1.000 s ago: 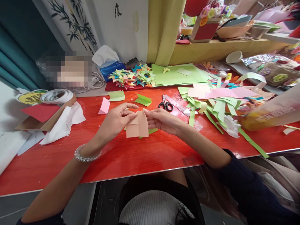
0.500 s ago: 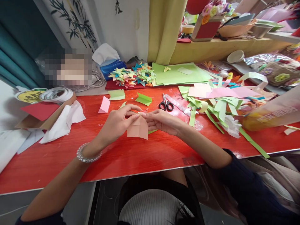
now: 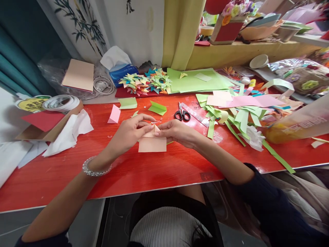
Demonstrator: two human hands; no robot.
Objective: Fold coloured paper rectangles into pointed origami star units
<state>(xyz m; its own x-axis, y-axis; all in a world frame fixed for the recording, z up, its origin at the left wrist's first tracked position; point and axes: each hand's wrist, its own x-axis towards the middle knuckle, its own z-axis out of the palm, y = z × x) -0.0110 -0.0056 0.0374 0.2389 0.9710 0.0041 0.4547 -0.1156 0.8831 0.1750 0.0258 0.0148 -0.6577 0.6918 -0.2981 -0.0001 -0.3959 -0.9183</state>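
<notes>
**Peach sheet btwn both grips, w/ room toward front edge**

Creased peach paper sheet (image 3: 152, 144) lies btwn left hand (image 3: 124, 135) and right hand (image 3: 180, 133). Each grip: thumb and fingers together, clamped on the sheet's upper, peaked part; its flat rectangular flap extends below the fingertips, toward the wearer. Glossy red counter (image 3: 113, 175) runs bare from flap to pale front edge, w/ open room there, esp. in front of left wrist. Beyond the grips, w/ narrower gaps: folded pink paper piece (image 3: 114, 114) (left), folded bright-green paper piece (image 3: 157, 108) (ctr), black-handled metal scissors (image 3: 182, 116) (near right hand), adj. to clear flat ruler (image 3: 195, 115). Far right: loose heap of green paper strips (image 3: 241, 120), one strip reaching the front edge.
</notes>
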